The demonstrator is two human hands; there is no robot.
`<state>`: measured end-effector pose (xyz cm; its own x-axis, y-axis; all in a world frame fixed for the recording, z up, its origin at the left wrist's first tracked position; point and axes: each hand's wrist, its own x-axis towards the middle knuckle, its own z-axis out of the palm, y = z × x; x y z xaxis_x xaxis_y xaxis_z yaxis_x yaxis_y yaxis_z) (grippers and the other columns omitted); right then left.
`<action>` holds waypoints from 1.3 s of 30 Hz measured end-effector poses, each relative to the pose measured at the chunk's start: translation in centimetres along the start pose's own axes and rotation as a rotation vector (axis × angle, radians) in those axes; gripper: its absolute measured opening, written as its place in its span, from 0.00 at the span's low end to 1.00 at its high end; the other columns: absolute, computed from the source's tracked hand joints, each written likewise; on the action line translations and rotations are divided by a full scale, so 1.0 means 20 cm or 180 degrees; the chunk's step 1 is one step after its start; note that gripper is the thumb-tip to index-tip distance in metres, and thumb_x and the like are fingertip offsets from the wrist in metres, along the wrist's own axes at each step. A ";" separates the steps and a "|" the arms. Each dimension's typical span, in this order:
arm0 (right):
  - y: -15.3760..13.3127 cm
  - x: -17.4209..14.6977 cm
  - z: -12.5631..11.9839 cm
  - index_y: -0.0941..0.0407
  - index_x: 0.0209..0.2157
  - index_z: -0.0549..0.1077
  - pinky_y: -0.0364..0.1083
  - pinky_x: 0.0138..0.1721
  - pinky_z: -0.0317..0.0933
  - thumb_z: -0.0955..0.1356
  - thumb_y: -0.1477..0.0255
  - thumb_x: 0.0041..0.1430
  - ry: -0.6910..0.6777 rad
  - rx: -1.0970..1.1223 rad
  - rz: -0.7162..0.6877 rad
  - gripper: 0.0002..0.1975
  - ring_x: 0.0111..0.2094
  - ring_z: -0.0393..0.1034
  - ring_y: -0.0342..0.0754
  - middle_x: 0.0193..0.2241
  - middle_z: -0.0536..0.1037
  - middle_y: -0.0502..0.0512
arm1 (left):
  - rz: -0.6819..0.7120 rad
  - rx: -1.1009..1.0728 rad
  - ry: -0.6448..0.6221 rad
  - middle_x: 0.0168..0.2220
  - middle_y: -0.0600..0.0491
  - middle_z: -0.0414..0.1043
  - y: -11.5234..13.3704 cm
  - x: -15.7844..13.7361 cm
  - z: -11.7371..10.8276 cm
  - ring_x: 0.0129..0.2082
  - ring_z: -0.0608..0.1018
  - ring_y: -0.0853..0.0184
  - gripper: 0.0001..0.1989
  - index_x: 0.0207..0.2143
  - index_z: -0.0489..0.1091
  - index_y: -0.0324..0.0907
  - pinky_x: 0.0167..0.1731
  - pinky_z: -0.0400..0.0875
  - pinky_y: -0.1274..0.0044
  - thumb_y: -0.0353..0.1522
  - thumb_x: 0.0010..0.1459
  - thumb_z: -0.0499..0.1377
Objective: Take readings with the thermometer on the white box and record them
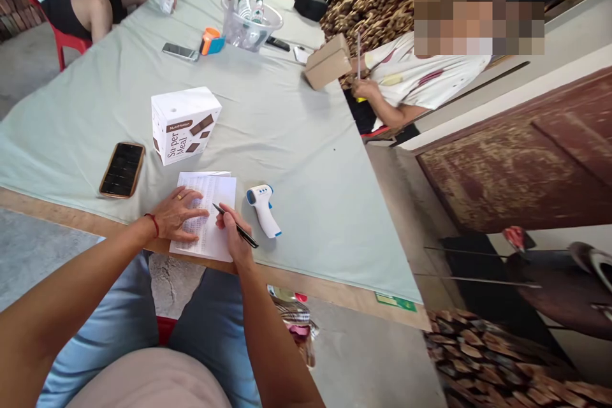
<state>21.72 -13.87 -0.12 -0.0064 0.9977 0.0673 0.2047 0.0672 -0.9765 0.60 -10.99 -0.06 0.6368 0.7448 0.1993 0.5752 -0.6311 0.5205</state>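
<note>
Sheets of paper (220, 194) covered partly in small writing lie at the table's near edge. My left hand (180, 213) rests flat on them with its fingers spread, a ring on one finger and a red string at the wrist. A black pen (245, 235) is gripped in my right hand (235, 233), its tip over the right part of the top sheet. Just right of that hand lies a white and blue infrared thermometer (262, 209). Beyond the papers stands a white "Super Meal" box (184, 124), and a phone (122, 169) lies to the left.
A pale green cloth (296, 134) covers the table. Farther back are a clear tub (251, 29) of bottles, a phone (180, 51) and an orange and blue object (211, 42). At the right edge a person holds a pen by a cardboard box (327, 62). Others sit around the far end.
</note>
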 end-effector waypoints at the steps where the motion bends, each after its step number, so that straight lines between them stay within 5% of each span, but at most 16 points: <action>1: 0.01 0.00 0.01 0.55 0.40 0.76 0.48 0.39 0.65 0.64 0.60 0.55 0.0080 -0.0072 0.0012 0.17 0.31 0.69 0.46 0.31 0.78 0.53 | 0.0010 0.0004 0.0005 0.57 0.46 0.64 0.00 0.00 0.00 0.59 0.64 0.48 0.29 0.50 0.74 0.52 0.63 0.47 0.53 0.45 0.43 0.69; 9: 0.07 -0.01 0.06 0.54 0.27 0.71 0.47 0.34 0.65 0.65 0.63 0.48 0.0526 -0.0350 0.0026 0.09 0.27 0.67 0.46 0.23 0.74 0.49 | 0.0044 0.0133 -0.0035 0.57 0.44 0.64 0.01 0.00 0.00 0.59 0.63 0.47 0.29 0.51 0.74 0.50 0.63 0.47 0.53 0.46 0.45 0.68; 39: 0.11 0.00 0.06 0.54 0.26 0.71 0.46 0.31 0.65 0.64 0.65 0.51 0.0509 -0.0398 -0.0290 0.08 0.25 0.68 0.45 0.22 0.76 0.49 | 0.0228 0.0779 -0.0171 0.57 0.41 0.62 0.02 0.00 -0.02 0.58 0.64 0.48 0.30 0.53 0.72 0.47 0.61 0.52 0.54 0.49 0.49 0.65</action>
<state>20.93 -13.80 -2.55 0.1228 0.9730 0.1955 0.3302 0.1457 -0.9326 0.59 -11.19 0.50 0.7031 0.6878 0.1805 0.6306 -0.7204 0.2888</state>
